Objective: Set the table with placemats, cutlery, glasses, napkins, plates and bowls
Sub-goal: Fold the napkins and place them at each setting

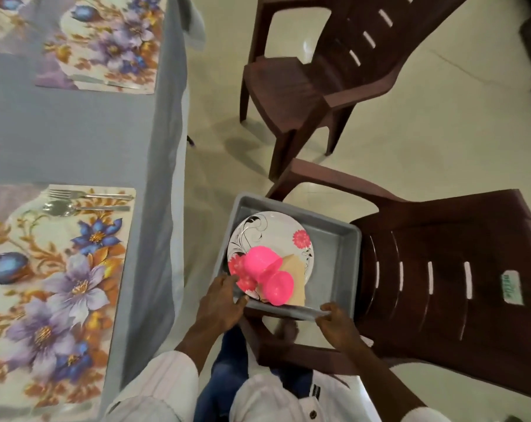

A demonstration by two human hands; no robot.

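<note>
Filling grey tray (pixel 334 239): plate (pixel 273 229), pink bowls (pixel 262 263).

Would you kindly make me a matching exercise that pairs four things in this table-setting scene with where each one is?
Things: 1 fork; 2 pink bowls; 3 floral plate; 4 grey tray.
Places: A in the grey tray; B on the near placemat; C held at its near rim by the left hand and right hand; D on the floral plate.
Pairs: 1-B; 2-D; 3-A; 4-C.
</note>
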